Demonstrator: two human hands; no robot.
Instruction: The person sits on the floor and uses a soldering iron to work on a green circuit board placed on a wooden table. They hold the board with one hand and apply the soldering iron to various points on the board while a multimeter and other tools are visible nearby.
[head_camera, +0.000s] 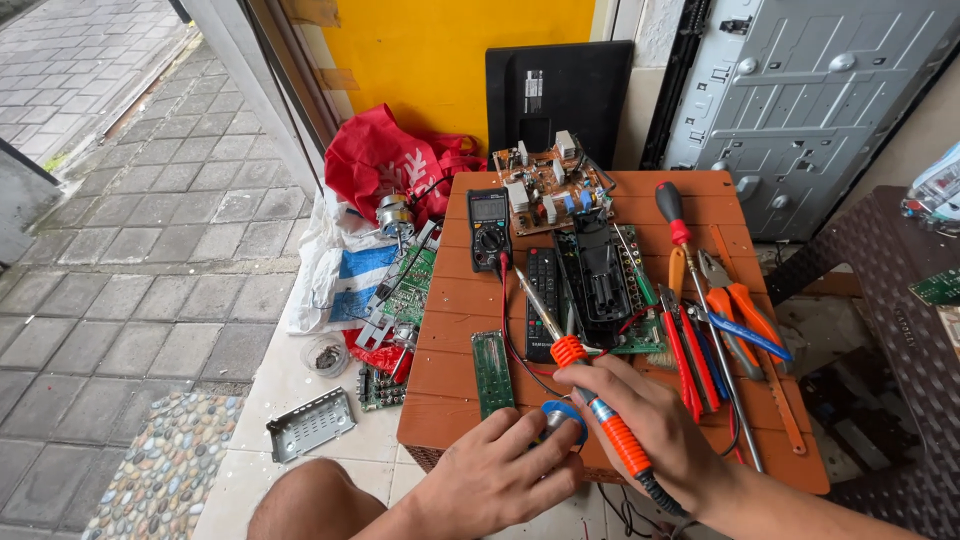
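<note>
The right hand (655, 425) grips an orange soldering iron (575, 365) like a pen, its tip pointing up the wooden tabletop (455, 300) toward a black remote (541, 300). The left hand (500, 475) closes its fingers around a small blue tin (565, 420) at the tabletop's near edge, just beside a narrow green circuit board (492, 372). Red-handled pliers (690, 360) lie to the right.

Head camera, steep downward view, close over table (460, 330).
</note>
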